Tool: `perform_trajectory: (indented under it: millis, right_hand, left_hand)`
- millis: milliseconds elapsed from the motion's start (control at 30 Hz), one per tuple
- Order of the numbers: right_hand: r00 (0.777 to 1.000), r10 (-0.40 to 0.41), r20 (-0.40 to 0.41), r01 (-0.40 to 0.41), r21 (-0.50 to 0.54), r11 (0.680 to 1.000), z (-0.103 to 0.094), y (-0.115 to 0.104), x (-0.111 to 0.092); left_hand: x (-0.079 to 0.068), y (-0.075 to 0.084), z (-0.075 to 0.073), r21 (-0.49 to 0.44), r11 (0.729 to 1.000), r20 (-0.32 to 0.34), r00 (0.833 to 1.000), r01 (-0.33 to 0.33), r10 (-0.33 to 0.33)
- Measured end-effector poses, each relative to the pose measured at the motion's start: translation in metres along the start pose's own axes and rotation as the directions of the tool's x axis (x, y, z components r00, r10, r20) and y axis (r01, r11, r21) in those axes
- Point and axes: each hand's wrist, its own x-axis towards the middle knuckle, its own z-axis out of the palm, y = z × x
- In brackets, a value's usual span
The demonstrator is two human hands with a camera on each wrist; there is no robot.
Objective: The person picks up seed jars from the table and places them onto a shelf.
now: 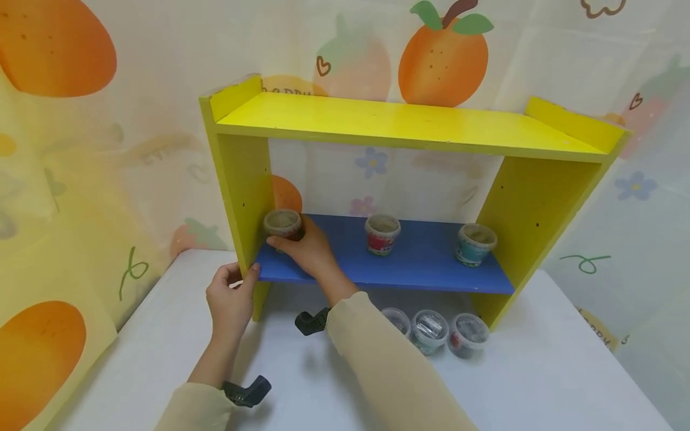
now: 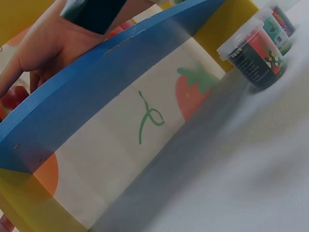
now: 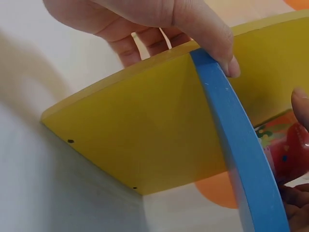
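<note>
My right hand (image 1: 308, 246) reaches onto the blue shelf board (image 1: 426, 257) and holds a small plastic tub (image 1: 283, 221) at the board's left end, thumb in front and fingers round its right side. In the right wrist view the same tub (image 3: 285, 150) shows a red, colourful side between my thumb and fingers. My left hand (image 1: 232, 302) grips the front edge of the yellow side panel (image 3: 145, 125). Its thumb lies on the blue board's front corner, while the other fingers are on the panel's outer side.
On the blue board stand a red-labelled tub (image 1: 381, 234) in the middle and a teal-labelled tub (image 1: 475, 245) at the right. Three lidded tubs, the nearest with a dark and red label (image 2: 258, 60), stand on the white table (image 1: 571, 371) below. A yellow top board (image 1: 399, 123) spans above.
</note>
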Motion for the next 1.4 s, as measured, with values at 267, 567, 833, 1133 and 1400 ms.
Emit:
perform_trajectory:
  millis: [267, 567, 833, 1133, 1400]
  right_hand:
    - [0.998, 0.059, 0.016, -0.060, 0.028, 0.998, -0.023, 0.001, -0.019]
    - [0.994, 0.067, 0.086, -0.070, 0.034, 0.997, -0.062, 0.016, -0.061]
    - [0.998, 0.024, 0.059, -0.020, -0.058, 0.998, -0.110, 0.038, -0.104]
    - [0.999, -0.036, 0.019, 0.037, -0.076, 0.996, -0.170, 0.066, -0.153]
    - [0.996, -0.026, -0.089, 0.019, -0.077, 0.997, -0.209, 0.091, -0.187]
  left_hand:
    - [0.004, 0.003, 0.003, 0.012, 1.000, 0.001, 1.000, -0.008, 0.008]
    - [0.002, 0.003, 0.002, 0.036, 0.999, -0.002, 1.000, -0.008, 0.008]
    - [0.001, 0.001, 0.001, 0.053, 0.999, -0.011, 1.000, 0.011, -0.011]
    - [-0.001, 0.000, 0.001, 0.054, 0.998, -0.013, 0.999, 0.032, -0.032]
    - [-0.002, 0.000, 0.002, 0.046, 0.999, -0.017, 1.000, 0.022, -0.021]
